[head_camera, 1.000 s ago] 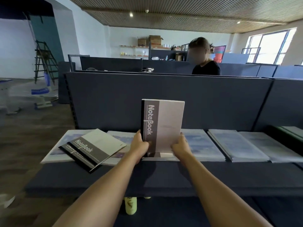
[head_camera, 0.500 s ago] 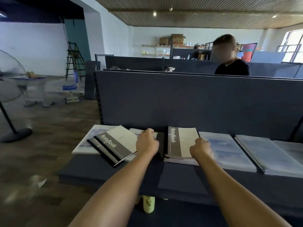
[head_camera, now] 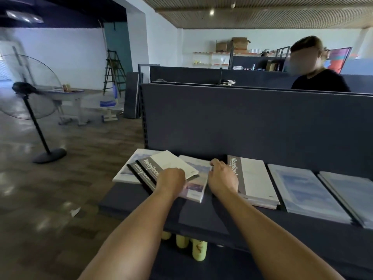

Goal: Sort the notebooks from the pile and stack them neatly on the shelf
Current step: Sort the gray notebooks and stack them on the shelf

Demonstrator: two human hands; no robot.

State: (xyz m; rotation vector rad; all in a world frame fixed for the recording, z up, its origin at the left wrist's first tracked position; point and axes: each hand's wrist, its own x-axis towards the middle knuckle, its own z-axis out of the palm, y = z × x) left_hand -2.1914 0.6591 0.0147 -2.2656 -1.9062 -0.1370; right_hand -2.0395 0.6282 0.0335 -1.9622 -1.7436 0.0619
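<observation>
A tall dark-blue fabric partition panel [head_camera: 252, 122] backs the long dark-blue shelf [head_camera: 201, 215] where a person sorts notebooks. Beyond the panel sits another person in a black top [head_camera: 321, 80]. A black pedestal fan [head_camera: 30, 93] stands on the wood-look floor at left, a dark green stepladder [head_camera: 114, 71] leaning by the far wall.

Along the shelf, two stacks of pale blue-covered notebooks [head_camera: 304, 194] lie flat at right. Just left of them rests a squared-up stack of grey-and-white "NoteBook" notebooks [head_camera: 254, 178], spines toward the left. Further left lies the unsorted pile: two grey-and-white "NoteBook" notebooks lying askew [head_camera: 167, 165] on top of blue-and-white covered notebooks [head_camera: 198, 178] spread flat beneath.

The left hand [head_camera: 171, 179] rests on the near corner of the askew notebooks, fingers curled down over their edge; how firmly it grips cannot be told. The right hand [head_camera: 222, 177] lies between pile and neat stack, fingers relaxed and reaching forward, fingertips touching the blue-and-white cover, holding nothing.

Yellow-green bottles [head_camera: 198, 250] peek from under the shelf.
</observation>
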